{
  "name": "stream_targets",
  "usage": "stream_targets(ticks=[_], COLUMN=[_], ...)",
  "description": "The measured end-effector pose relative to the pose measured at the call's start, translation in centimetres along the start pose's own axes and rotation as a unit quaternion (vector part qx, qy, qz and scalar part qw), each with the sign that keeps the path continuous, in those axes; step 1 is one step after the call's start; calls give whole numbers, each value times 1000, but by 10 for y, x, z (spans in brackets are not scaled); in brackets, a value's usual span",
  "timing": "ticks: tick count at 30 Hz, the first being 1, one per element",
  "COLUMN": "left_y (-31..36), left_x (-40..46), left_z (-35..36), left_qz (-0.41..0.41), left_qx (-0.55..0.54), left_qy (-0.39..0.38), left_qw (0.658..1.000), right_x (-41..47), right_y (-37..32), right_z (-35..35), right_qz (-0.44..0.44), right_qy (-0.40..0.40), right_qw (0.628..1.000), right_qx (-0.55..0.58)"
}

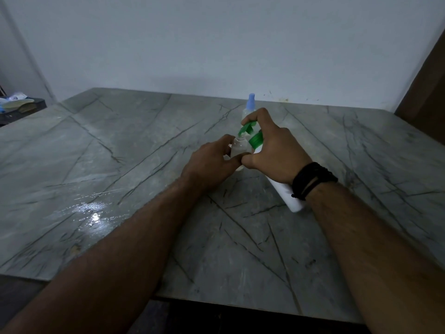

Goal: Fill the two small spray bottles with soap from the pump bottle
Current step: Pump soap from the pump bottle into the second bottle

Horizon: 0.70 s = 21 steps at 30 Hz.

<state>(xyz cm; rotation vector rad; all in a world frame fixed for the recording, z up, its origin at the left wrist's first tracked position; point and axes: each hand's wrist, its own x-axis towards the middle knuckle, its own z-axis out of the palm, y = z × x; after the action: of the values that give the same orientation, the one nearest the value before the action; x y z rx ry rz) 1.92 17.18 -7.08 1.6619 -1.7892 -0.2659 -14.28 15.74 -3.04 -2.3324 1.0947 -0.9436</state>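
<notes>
Where hands (212,160) overlap, small bottle's (238,148) base out of sight.

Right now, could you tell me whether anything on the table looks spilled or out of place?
Yes: a wet, shiny patch lies on the table left of the arms, like spilled liquid. The pump bottle is tilted only because the right hand holds it.

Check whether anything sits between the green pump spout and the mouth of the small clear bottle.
Nothing visible does. The green pump spout hangs right over the open mouth of the small clear bottle, which the left hand steadies.
</notes>
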Motion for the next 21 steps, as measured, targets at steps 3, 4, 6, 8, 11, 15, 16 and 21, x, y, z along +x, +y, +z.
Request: stream_targets(ticks=[3, 4, 6, 8, 11, 15, 16, 21], left_y=[-3, -4, -5, -5, -5, -7, -7, -7], left_x=[0, 0, 0, 1, 3, 3, 3, 4], left_z=[0, 1, 1, 2, 2, 3, 4, 3], left_qz=[-1, -2, -1, -1, -1, 2, 1, 1], left_qx=[-1, -2, -1, 0, 0, -1, 1, 2], left_qy=[4, 6, 9, 6, 1, 5, 6, 4], left_qw=[1000, 1000, 1000, 1000, 1000, 1000, 1000, 1000], right_x=[-1, -1, -1, -1, -1, -1, -1, 0], right_y=[1, 2, 1, 0, 0, 0, 0, -1], right_z=[-2, -3, -5, -5, -6, -6, -6, -7], right_qz=[-7, -7, -6, -5, -4, -5, -5, -5], right_qy=[18, 25, 27, 19, 16, 22, 23, 12], right_qw=[1000, 999, 999, 999, 999, 999, 999, 1000], right_qx=[13, 20, 28, 30, 31, 29, 28, 28])
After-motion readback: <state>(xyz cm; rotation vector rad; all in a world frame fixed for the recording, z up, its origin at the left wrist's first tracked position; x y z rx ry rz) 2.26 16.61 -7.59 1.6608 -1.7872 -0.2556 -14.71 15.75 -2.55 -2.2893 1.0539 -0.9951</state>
